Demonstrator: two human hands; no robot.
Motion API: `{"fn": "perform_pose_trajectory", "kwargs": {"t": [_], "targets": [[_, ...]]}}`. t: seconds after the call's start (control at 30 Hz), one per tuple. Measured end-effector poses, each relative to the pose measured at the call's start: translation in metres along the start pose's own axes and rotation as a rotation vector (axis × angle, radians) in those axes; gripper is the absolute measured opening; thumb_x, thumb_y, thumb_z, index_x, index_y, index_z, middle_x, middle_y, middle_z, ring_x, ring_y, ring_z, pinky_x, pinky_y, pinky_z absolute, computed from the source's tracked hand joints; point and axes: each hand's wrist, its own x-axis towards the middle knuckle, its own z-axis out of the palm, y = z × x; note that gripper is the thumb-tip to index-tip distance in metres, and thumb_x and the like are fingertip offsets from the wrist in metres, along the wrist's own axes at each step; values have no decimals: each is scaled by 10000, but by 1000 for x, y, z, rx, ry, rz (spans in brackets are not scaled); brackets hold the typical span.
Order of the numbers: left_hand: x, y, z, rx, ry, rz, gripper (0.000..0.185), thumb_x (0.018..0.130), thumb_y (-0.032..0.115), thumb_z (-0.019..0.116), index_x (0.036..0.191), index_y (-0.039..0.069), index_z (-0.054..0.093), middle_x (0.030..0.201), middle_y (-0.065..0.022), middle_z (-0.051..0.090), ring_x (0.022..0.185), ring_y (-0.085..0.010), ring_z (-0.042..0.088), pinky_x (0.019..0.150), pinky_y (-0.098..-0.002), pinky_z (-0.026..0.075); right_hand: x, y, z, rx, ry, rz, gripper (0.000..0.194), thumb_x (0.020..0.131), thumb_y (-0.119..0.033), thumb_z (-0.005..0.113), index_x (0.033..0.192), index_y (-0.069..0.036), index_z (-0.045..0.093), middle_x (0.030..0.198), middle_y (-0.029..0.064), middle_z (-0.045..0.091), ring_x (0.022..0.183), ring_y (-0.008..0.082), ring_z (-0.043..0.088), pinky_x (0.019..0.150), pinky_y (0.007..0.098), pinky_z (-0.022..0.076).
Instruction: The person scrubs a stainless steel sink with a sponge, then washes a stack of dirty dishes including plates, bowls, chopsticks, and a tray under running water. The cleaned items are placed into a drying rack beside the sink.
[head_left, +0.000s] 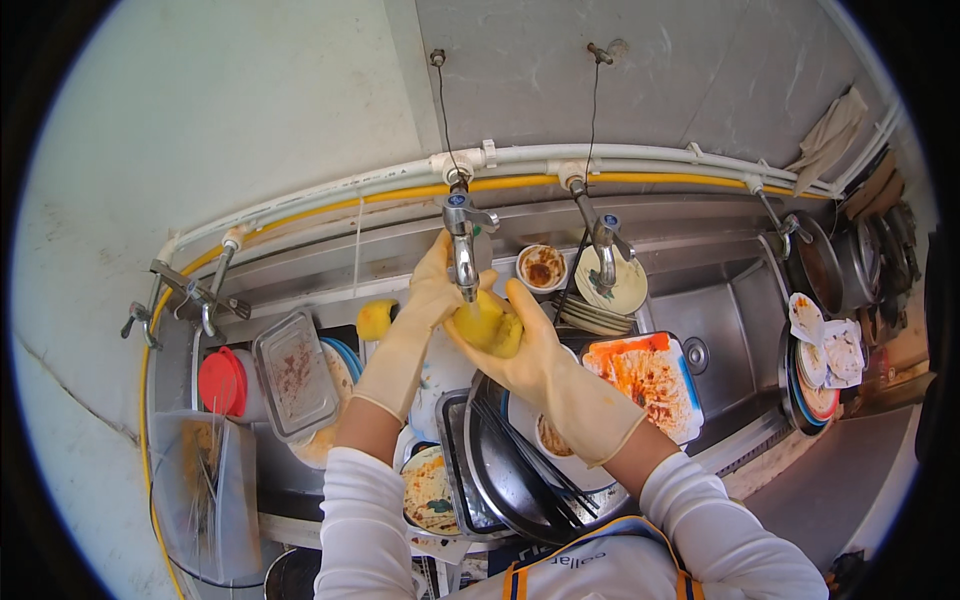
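My right hand (517, 337), in a cream rubber glove, cups a wet yellow sponge (489, 324) below the middle tap (466, 262). Water runs from the spout onto the sponge. My left hand (435, 289), gloved alike, is raised beside and partly behind that tap; the spout hides some of its fingers, so its grip is unclear. A clear bottle (482, 251) stands behind the tap, close to the left fingers. Under my forearms lie a large steel pan (510, 457), several black chopsticks (525, 457) and a food-stained plate (431, 491).
Right of my hands are a sauce-smeared tray (637, 379), a soiled bowl (541, 268), stacked plates (596, 315) and a steel sink basin (720, 322). On the left lie another yellow sponge (376, 319), a plastic container (296, 375) and a bin of skewers (202, 487). Another tap (604, 255) juts out.
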Motion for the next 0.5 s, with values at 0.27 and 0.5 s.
{"fn": "perform_pose_trajectory", "kwargs": {"t": [0.27,0.5], "targets": [[24,-19,37,-96,29,-277,765,726,270,953,1368,67,589,1276,-149,695,1197,-278,672,1042,-398,527,-8,-5,-1,-146,26,-37,455,1048,-430,655,1390,-134,601,1370,137,644,1290,338,622,1104,566,550],[10,-63,11,-399,317,-128,475,827,167,897,1227,28,682,1155,-103,759,992,-199,711,888,-343,574,-4,13,-1,-213,18,6,482,1076,-475,582,1405,-126,530,1365,166,650,1288,349,637,1072,599,564]]}}
